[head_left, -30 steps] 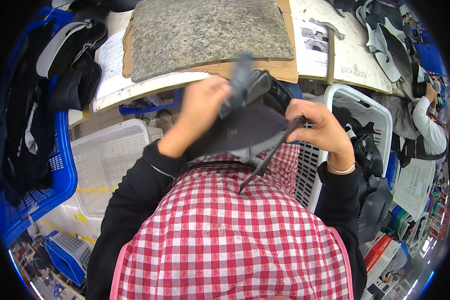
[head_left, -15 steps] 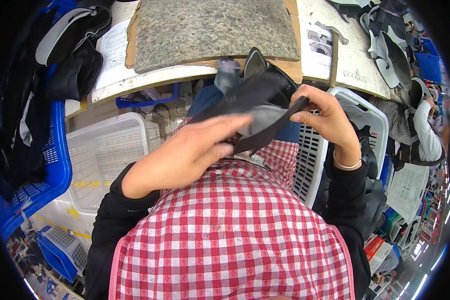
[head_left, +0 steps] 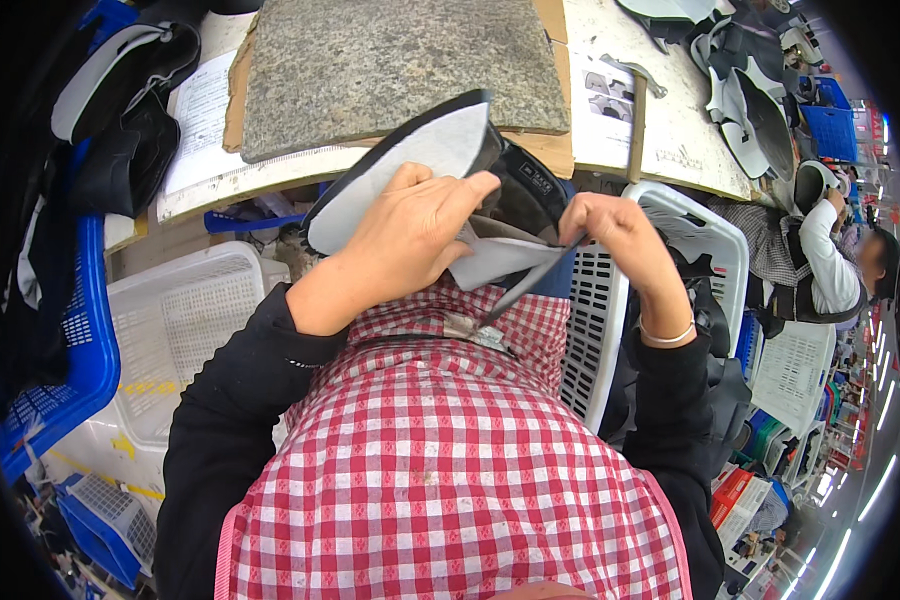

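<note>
A black boot upper (head_left: 438, 150) with pale grey lining is held over my lap, in front of the bench edge. Its lining side faces up on the left, and a dark inner part with a small label shows near the middle. My left hand (head_left: 405, 235) lies over the lined panel, fingers bent and thumb against the material. At the upper's right edge my right hand (head_left: 618, 232) pinches a dark strip beside a folded grey flap (head_left: 500, 262). The fingertips of my right hand are partly hidden behind its knuckles.
A stone slab (head_left: 400, 75) lies on cardboard on the white bench, with a hammer (head_left: 638, 110) to its right. More uppers (head_left: 755, 115) are piled at the far right. White baskets (head_left: 195, 320) and a blue basket (head_left: 75, 350) flank me. Another person (head_left: 825, 250) works at the right.
The upper has been turned and spread, so its pale lining faces up on the left. My left hand has moved up onto it; my right hand still pinches its edge.
</note>
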Tool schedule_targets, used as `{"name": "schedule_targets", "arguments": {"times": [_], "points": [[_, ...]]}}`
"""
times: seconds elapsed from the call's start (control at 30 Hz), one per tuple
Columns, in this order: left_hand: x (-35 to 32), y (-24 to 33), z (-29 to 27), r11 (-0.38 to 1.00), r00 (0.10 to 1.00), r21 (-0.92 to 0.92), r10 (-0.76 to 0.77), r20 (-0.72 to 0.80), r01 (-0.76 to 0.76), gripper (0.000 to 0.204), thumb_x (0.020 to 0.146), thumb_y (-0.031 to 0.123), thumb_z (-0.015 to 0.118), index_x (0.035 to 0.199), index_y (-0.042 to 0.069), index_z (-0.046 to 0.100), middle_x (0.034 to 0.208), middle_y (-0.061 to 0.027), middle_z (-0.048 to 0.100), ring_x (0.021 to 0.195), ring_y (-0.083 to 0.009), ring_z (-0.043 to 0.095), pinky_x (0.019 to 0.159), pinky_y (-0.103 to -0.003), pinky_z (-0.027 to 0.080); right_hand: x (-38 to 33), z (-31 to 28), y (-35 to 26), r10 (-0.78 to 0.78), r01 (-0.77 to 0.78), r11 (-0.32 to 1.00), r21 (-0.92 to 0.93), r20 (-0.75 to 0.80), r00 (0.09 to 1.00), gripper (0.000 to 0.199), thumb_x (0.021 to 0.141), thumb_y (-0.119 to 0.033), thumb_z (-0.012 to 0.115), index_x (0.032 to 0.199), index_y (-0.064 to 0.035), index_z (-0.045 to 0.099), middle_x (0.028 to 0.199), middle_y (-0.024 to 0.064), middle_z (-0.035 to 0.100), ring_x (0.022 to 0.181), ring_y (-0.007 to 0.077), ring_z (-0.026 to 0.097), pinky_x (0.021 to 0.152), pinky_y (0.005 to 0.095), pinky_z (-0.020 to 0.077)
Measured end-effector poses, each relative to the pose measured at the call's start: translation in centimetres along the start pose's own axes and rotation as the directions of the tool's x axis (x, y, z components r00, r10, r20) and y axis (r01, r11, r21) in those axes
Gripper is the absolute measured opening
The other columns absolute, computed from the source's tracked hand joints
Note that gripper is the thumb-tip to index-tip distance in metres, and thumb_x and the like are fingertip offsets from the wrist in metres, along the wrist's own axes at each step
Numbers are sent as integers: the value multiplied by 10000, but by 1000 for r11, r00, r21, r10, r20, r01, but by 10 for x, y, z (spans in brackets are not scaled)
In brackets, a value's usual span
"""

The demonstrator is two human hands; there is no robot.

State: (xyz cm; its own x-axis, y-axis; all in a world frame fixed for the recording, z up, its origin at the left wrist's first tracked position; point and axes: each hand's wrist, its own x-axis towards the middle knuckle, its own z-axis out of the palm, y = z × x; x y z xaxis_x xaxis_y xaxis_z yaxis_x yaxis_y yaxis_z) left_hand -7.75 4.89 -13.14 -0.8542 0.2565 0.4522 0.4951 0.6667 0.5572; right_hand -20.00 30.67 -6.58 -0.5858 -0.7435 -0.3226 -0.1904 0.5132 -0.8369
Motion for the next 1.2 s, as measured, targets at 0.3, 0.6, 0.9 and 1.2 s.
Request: {"name": "schedule_targets", "arguments": {"times": [0.3,0.6,0.9,1.2], "points": [[15,-25,35,989,989,-135,37,-140,-56,723,765,-26,743,1428,79,472,1099,-105,679,1051,-303,657,953,-402,427,28,24,-86,-394,430,233,-872,320,862,277,658,-283,882,791,-111,711,796,30,708,849,258,709,697,376,542],[-38,2,-2,998,951,48,-12,-310,28,395,867,78,726,1238,-11,626,1152,-137,687,1005,-356,642,855,-433,522,54,56,-60,-247,243,-1,-970,236,940,173,739,-130,737,884,-103,647,773,41,682,713,242,721,611,356,552],[-80,21,32,874,828,-102,-404,389,475,812,950,579,638,1318,-139,546,1325,-327,583,1216,-421,562,1039,-486,484,33,46,-47,-437,363,56,-930,304,846,137,742,-111,696,872,-83,665,783,55,696,705,237,722,636,356,560],[-52,15,58,-39,715,-795,-412,565,606,459,990,500,675,1043,47,625,882,39,536,747,-79,481,633,-242,415,33,55,-50,-325,306,25,-952,281,903,76,742,-119,705,793,-70,676,694,70,699,601,216,716,497,337,533]]}}
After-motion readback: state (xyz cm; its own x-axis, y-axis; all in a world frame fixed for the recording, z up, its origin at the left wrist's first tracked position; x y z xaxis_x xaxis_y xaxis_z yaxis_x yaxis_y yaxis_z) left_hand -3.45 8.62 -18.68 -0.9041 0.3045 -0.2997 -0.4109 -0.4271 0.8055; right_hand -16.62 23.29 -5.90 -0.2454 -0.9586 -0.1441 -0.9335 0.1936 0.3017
